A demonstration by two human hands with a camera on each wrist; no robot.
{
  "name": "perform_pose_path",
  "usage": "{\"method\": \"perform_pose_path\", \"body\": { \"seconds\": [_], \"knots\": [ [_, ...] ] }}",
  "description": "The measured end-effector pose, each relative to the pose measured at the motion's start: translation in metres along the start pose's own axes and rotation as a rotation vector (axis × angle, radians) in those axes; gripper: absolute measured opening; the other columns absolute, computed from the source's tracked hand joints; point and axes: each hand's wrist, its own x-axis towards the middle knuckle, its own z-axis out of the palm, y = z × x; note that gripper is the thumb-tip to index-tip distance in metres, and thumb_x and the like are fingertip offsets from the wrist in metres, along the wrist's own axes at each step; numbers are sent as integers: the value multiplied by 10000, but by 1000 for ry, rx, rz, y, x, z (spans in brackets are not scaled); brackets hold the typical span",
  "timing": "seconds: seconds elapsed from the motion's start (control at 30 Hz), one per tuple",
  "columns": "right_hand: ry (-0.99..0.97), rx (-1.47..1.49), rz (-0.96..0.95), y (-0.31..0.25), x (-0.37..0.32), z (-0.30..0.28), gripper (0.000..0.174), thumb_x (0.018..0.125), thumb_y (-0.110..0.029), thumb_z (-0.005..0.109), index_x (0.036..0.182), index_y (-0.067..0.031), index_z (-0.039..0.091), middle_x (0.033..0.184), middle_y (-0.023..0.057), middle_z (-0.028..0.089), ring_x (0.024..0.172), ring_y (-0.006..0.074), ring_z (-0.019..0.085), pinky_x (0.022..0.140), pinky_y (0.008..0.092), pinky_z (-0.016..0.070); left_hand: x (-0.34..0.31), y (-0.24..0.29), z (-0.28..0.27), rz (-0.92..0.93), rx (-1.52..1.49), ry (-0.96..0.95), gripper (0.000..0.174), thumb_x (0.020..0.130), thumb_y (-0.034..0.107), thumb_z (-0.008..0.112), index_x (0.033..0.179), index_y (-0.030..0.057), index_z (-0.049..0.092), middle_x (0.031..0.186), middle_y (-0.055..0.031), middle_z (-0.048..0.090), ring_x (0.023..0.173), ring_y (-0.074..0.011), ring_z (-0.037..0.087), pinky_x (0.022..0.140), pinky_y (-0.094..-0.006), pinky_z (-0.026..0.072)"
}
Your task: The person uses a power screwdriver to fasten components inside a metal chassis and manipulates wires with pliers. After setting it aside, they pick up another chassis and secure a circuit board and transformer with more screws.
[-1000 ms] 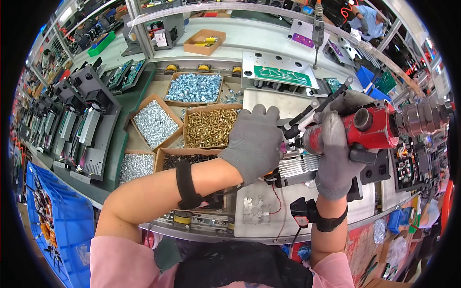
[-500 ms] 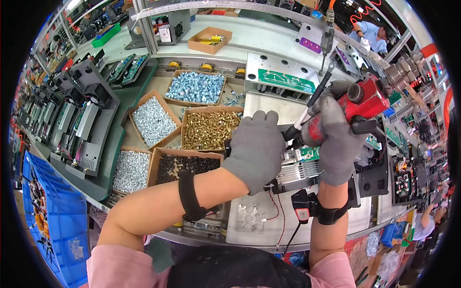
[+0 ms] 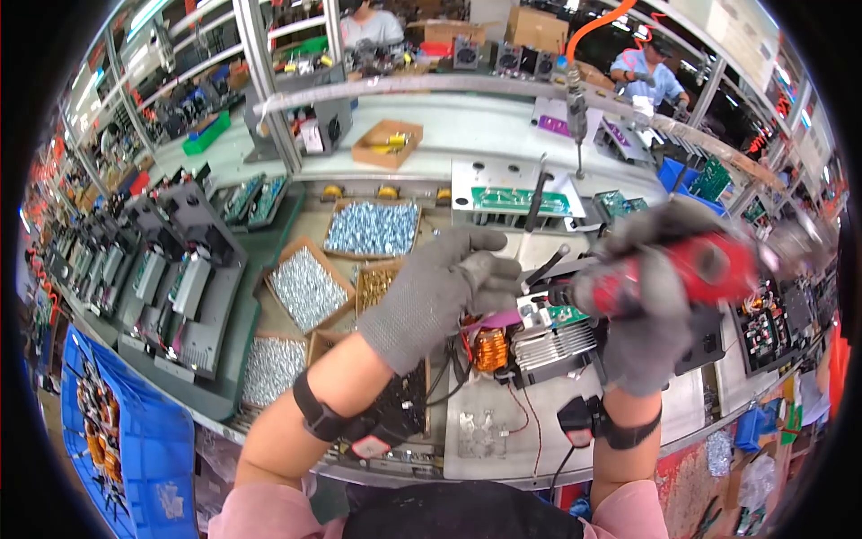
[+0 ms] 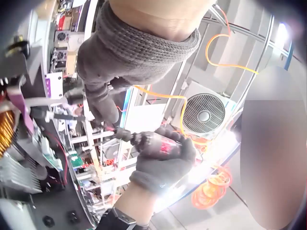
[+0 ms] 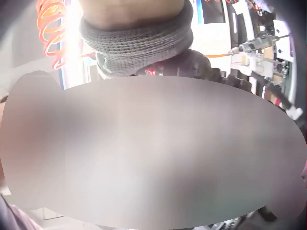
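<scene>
In the head view my gloved right hand (image 3: 651, 305) grips a red power screwdriver (image 3: 714, 265), blurred, its nose pointing left over the assembly. My gloved left hand (image 3: 440, 287) has its fingers bent close to the screwdriver's tip; I cannot tell whether they pinch something small. Below them sit a silver finned heatsink (image 3: 552, 355), a copper coil (image 3: 491, 350) and a purple piece (image 3: 500, 319). In the left wrist view the left fingers (image 4: 103, 105) hang right beside the tip. Blur covers most of the right wrist view.
Boxes of blue-silver fasteners (image 3: 373, 226), silver screws (image 3: 308, 289) and brass screws (image 3: 375, 286) stand left. A hanging driver (image 3: 576, 108) and a plate with a green circuit board (image 3: 521, 199) are behind. Upright black units (image 3: 184, 287) line the left; a blue bin (image 3: 148, 449) stands front left.
The head view has tilted up. My left hand has drawn back off the assembly and turned its fingers toward the screwdriver tip, uncovering the copper coil. The screwdriver now lies more level, still in my right hand.
</scene>
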Motion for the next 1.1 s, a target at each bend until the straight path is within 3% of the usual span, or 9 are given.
{"method": "perform_pose_path", "body": {
  "seconds": [0.07, 0.2, 0.53, 0.77, 0.87, 0.93, 0.97, 1.07, 1.1],
  "knots": [
    [8, 10, -241, -30, 9, 2, 459, 773, -173, 630, 1183, -14, 499, 877, 82, 522, 772, 198, 520, 681, 319, 462, 3, 8, 19, -94, -123, -51, 395, 996, 276, 435, 1230, -41, 401, 1098, -205, 591, 956, -257, 640, 787, -312, 557],
    [92, -47, -306, -72, 0, -16, 496, 798, -300, 674, 1158, -19, 482, 882, 72, 495, 779, 187, 507, 654, 308, 454, 17, 6, 59, -213, -66, -239, 474, 986, 392, 418, 1192, -35, 416, 1054, -206, 601, 863, -246, 666, 680, -293, 572],
    [332, -217, -377, -117, -14, -103, 518, 770, -309, 704, 1146, -31, 481, 852, 61, 480, 765, 186, 521, 635, 319, 482, 66, -21, 164, -334, 115, -508, 400, 1018, 348, 332, 1037, -4, 522, 844, -138, 644, 605, -152, 635, 465, -236, 523],
    [154, -137, -449, -113, 4, -169, 503, 769, -254, 706, 1194, -93, 491, 865, 58, 475, 740, 189, 501, 608, 327, 482, 113, -30, 208, -390, 378, -564, 484, 989, 477, 351, 1046, 33, 534, 710, -95, 637, 424, -88, 526, 341, -207, 383],
    [125, -192, -472, -105, 13, -185, 485, 772, -242, 708, 1190, -116, 498, 872, 58, 478, 733, 193, 501, 592, 328, 480, 133, -34, 218, -491, 337, -551, 556, 988, 504, 323, 1017, 14, 585, 659, -49, 604, 524, -58, 553, 420, -223, 408],
    [169, -214, -488, -91, 21, -194, 477, 758, -224, 724, 1173, -135, 506, 883, 65, 485, 744, 198, 509, 599, 335, 484, 150, -40, 224, -289, 569, -535, 560, 995, 499, 284, 1050, 25, 577, 665, -41, 598, 589, -45, 565, 432, -236, 420],
    [110, -157, -470, -85, 24, -204, 474, 789, -119, 718, 1159, -102, 422, 913, 83, 504, 814, 186, 517, 721, 367, 507, 155, -36, 228, -297, 592, -488, 498, 998, 427, 310, 1042, 7, 574, 710, -67, 610, 606, -89, 580, 465, -256, 446],
    [147, -240, -534, -54, 46, -222, 436, 789, -2, 634, 1161, -75, 419, 935, 93, 527, 844, 194, 543, 752, 373, 510, 182, -51, 222, -252, 456, -445, 290, 932, 229, 459, 1040, -1, 599, 850, -134, 630, 668, -213, 605, 616, -340, 509],
    [154, -197, -509, -46, 52, -226, 424, 787, 54, 572, 1163, -63, 416, 939, 98, 546, 850, 189, 563, 763, 360, 511, 202, -60, 213, 28, 839, -471, 257, 879, 191, 511, 1062, 42, 614, 884, -142, 624, 715, -242, 608, 670, -369, 507]
  ]
}}
